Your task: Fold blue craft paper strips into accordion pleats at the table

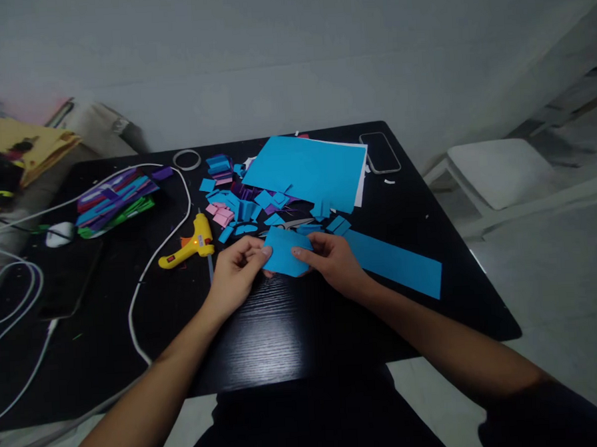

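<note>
On the desk (284, 331) were one glue gun (192, 246), one tape ring (187, 160), one phone (379, 152), one pair of scissors (292, 223), one large blue sheet (306, 170), one long blue strip (395, 264) and one held blue piece (286, 253).

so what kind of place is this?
Probably a home craft desk: a black table strewn with cut paper scraps, a yellow glue gun, and the left hand and right hand holding a blue paper piece.

Black table (284, 331), blue paper sheet (308, 169), blue strip (395, 262), yellow glue gun (192, 246), phone (379, 152), white cable (155, 258)
</note>
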`<act>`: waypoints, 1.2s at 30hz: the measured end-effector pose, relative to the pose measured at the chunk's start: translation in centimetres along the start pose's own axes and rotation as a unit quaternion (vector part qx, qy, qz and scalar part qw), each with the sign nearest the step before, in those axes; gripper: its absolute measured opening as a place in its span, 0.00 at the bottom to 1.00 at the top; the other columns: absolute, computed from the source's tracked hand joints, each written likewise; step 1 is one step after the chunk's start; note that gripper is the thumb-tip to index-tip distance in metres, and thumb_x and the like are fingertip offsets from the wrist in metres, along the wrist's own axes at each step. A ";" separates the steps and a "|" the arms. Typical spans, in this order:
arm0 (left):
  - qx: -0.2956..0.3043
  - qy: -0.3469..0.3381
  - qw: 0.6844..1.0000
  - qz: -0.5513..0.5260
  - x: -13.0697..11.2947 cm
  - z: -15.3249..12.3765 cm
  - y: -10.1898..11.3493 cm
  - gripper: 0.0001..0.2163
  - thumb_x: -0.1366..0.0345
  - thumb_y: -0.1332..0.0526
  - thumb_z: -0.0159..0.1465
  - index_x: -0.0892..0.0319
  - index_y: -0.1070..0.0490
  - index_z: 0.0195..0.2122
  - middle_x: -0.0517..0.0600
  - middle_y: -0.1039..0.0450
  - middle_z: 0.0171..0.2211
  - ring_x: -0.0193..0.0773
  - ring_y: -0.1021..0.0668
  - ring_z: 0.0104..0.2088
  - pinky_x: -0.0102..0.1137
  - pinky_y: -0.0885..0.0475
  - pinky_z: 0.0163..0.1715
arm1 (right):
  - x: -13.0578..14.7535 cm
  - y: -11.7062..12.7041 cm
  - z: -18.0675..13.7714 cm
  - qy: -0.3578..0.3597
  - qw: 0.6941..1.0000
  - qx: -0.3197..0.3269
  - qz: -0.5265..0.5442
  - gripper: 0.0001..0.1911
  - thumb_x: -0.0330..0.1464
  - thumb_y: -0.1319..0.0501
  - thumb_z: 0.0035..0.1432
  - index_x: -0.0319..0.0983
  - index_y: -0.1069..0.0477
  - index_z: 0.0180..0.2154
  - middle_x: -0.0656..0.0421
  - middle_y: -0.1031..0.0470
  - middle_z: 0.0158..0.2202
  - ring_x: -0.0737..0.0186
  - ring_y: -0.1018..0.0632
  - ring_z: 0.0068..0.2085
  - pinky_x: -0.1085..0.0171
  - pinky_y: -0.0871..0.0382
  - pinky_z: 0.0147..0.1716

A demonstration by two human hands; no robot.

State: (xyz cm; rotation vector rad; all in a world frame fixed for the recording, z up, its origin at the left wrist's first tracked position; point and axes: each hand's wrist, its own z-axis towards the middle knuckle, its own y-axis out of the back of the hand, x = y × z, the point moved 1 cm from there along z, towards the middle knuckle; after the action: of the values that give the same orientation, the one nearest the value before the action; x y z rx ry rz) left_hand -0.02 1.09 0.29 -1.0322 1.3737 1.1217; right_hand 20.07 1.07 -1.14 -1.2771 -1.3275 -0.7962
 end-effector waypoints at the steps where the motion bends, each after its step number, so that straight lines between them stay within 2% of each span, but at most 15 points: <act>1: -0.001 -0.001 1.000 0.004 0.0 0.0 0.0 0.12 0.56 0.33 0.65 0.59 0.27 0.32 0.44 0.26 0.21 0.33 0.23 0.23 0.27 0.28 0.28 | 0.0 0.0 0.0 0.002 1.000 -0.004 -0.003 0.19 0.47 0.26 0.50 0.40 0.25 0.32 0.60 0.22 0.30 0.59 0.20 0.33 0.59 0.20 0.31; 6: -0.005 -0.011 1.000 0.024 -0.3 -0.2 -0.4 0.13 0.54 0.30 0.61 0.59 0.24 0.33 0.44 0.26 0.25 0.32 0.26 0.24 0.27 0.30 0.26 | 0.2 0.1 -0.3 0.034 0.998 0.000 -0.059 0.17 0.46 0.26 0.51 0.40 0.23 0.29 0.60 0.21 0.28 0.59 0.20 0.31 0.58 0.22 0.34; 9: -0.011 -0.013 0.999 0.030 -0.4 -0.2 -0.4 0.14 0.53 0.30 0.61 0.59 0.24 0.29 0.44 0.28 0.23 0.32 0.29 0.23 0.26 0.32 0.24 | 0.3 0.1 -0.4 0.049 0.996 0.001 -0.080 0.15 0.44 0.26 0.52 0.40 0.21 0.32 0.60 0.19 0.31 0.59 0.19 0.33 0.58 0.22 0.37; 17: -0.062 -0.031 0.997 0.025 -0.5 -0.1 0.1 0.16 0.52 0.30 0.61 0.58 0.28 0.26 0.43 0.34 0.20 0.31 0.33 0.22 0.26 0.36 0.23 | 0.1 0.1 0.2 0.015 1.000 -0.004 0.008 0.17 0.45 0.25 0.49 0.39 0.22 0.32 0.60 0.22 0.31 0.61 0.19 0.33 0.59 0.17 0.32; 22: -0.061 -0.024 0.997 0.030 -0.4 -0.2 0.2 0.17 0.52 0.32 0.62 0.58 0.29 0.25 0.43 0.39 0.20 0.31 0.37 0.22 0.26 0.41 0.22 | 0.4 0.2 0.0 0.051 0.999 -0.002 -0.010 0.15 0.45 0.26 0.51 0.40 0.22 0.32 0.61 0.24 0.31 0.62 0.21 0.32 0.59 0.17 0.33; 30: -0.045 -0.052 0.996 0.050 -0.3 -0.2 0.7 0.17 0.55 0.35 0.66 0.60 0.32 0.24 0.43 0.42 0.22 0.31 0.38 0.25 0.27 0.41 0.25 | 1.1 0.4 -0.1 0.046 0.999 0.016 -0.005 0.15 0.44 0.27 0.53 0.41 0.23 0.30 0.62 0.25 0.29 0.63 0.22 0.30 0.61 0.20 0.33; 33: -0.036 -0.053 0.997 0.044 -0.2 -0.1 0.6 0.18 0.54 0.35 0.66 0.60 0.32 0.24 0.43 0.42 0.22 0.30 0.38 0.24 0.26 0.40 0.24 | 1.0 0.4 -0.1 0.050 0.998 0.020 -0.012 0.15 0.44 0.27 0.54 0.40 0.23 0.30 0.62 0.26 0.28 0.63 0.23 0.30 0.62 0.22 0.33; 36: -0.021 -0.030 0.999 0.025 -0.1 -0.1 0.3 0.15 0.54 0.31 0.62 0.60 0.28 0.28 0.43 0.36 0.22 0.30 0.34 0.23 0.25 0.38 0.23 | 1.0 0.4 -0.1 0.050 0.998 0.021 -0.019 0.15 0.45 0.27 0.53 0.40 0.23 0.30 0.62 0.25 0.28 0.63 0.23 0.30 0.62 0.23 0.32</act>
State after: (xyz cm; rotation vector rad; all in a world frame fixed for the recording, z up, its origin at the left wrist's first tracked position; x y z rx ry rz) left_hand -0.37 1.07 0.43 -0.9906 1.3404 1.2135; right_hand 20.62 1.28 -0.28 -1.1666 -1.2851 -0.8434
